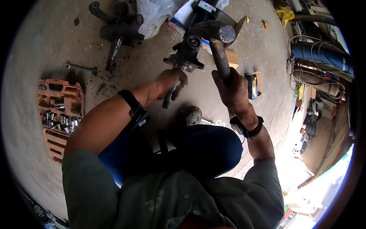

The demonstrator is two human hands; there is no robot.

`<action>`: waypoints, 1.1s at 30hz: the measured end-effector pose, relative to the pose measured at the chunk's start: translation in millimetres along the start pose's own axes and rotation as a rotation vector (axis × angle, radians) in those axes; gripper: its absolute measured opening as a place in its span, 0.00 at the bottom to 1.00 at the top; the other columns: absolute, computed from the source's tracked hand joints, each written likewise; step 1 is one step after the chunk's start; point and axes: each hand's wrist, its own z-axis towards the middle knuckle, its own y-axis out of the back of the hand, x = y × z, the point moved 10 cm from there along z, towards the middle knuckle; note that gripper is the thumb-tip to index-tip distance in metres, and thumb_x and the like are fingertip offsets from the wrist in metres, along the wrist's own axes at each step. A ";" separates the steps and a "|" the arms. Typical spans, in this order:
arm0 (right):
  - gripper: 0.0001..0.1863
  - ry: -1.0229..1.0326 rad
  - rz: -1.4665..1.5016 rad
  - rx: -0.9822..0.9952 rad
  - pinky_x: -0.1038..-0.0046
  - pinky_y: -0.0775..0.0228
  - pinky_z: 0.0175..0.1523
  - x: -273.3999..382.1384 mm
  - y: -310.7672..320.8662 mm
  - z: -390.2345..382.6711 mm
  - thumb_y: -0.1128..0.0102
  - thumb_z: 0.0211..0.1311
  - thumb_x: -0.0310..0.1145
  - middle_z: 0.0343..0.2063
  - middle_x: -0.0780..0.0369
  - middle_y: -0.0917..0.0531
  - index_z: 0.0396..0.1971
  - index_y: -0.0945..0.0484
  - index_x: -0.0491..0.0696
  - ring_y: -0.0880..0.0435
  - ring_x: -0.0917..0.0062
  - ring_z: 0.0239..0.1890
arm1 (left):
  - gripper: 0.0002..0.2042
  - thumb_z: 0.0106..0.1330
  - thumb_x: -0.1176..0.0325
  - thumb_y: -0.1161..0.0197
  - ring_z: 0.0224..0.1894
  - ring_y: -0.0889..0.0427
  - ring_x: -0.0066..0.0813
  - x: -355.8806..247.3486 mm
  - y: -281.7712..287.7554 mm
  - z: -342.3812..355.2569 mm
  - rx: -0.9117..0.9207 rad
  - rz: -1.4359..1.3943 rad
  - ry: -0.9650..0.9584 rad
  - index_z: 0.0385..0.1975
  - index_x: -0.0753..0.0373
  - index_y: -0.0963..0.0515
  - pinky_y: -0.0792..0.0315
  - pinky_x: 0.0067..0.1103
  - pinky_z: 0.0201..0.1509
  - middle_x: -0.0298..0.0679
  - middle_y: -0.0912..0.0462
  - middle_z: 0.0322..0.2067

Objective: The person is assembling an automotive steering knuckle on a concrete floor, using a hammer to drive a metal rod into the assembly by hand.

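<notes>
My left hand (pixel 172 83) is closed around the bare shaft of a dark steering knuckle (pixel 188 50), whose splined end points back toward me. The knuckle's flange and round bore lie just beyond my fingers. In my right hand (pixel 233 90) is a heavy hammer (pixel 220 55), gripped by its handle, with the worn steel head (pixel 226 33) up beside the knuckle's far end. Whether the head touches the knuckle, I cannot tell. Farther left, a second, greasy knuckle (pixel 122 29) with a spindle rests on the concrete floor.
An open orange socket case (pixel 61 95) lies at the left, with a wrench (pixel 81 68) beyond it. Clear plastic wrap (pixel 154 17) and an open carton (pixel 182 17) sit at the far side. A small blue box (pixel 252 86) stands right of my right hand; metal rings (pixel 220 123) lie near my shoe (pixel 192 115).
</notes>
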 end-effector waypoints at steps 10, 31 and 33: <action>0.20 0.016 -0.083 0.057 0.60 0.25 0.29 -1.6 -11.3 0.8 0.37 0.63 0.43 0.20 0.46 0.19 0.30 0.25 0.37 0.15 0.52 0.25 | 0.14 0.64 0.75 0.44 0.36 0.24 0.23 -41.8 -27.4 -79.2 0.283 0.302 -0.109 0.50 0.60 0.31 0.29 0.22 0.42 0.35 0.25 0.36; 0.21 0.006 -0.061 0.041 0.60 0.25 0.28 -12.8 -15.5 2.9 0.37 0.64 0.42 0.18 0.44 0.21 0.29 0.26 0.36 0.16 0.49 0.26 | 0.16 0.62 0.77 0.44 0.37 0.26 0.21 -36.6 -23.7 -71.1 0.246 0.289 -0.105 0.50 0.59 0.31 0.30 0.22 0.44 0.34 0.27 0.38; 0.22 -0.010 -0.054 0.078 0.61 0.24 0.30 -7.5 -9.4 2.7 0.36 0.63 0.43 0.19 0.45 0.20 0.29 0.26 0.36 0.16 0.50 0.27 | 0.15 0.62 0.77 0.44 0.37 0.26 0.22 -37.3 -26.6 -76.2 0.231 0.305 -0.065 0.49 0.59 0.30 0.30 0.23 0.44 0.34 0.27 0.38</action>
